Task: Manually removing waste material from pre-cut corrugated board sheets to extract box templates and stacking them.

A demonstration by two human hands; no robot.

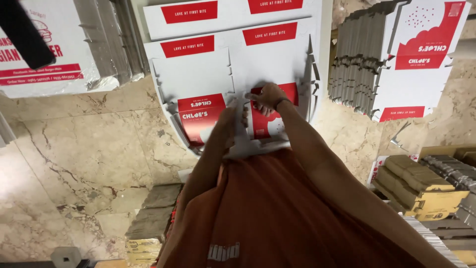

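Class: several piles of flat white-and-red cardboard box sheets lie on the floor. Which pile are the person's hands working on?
The middle pile, straight ahead. Both the left hand and right hand rest on its top sheet; the fanned pile at right lies untouched.

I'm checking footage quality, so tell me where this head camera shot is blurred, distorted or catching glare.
Head view: the left hand is smeared by motion blur, while the right hand on the red-and-white flat carton is sharper; wide-angle distortion bows the carton stack outward at the edges; soft even light, slight sheen on the marble floor, no harsh glare.
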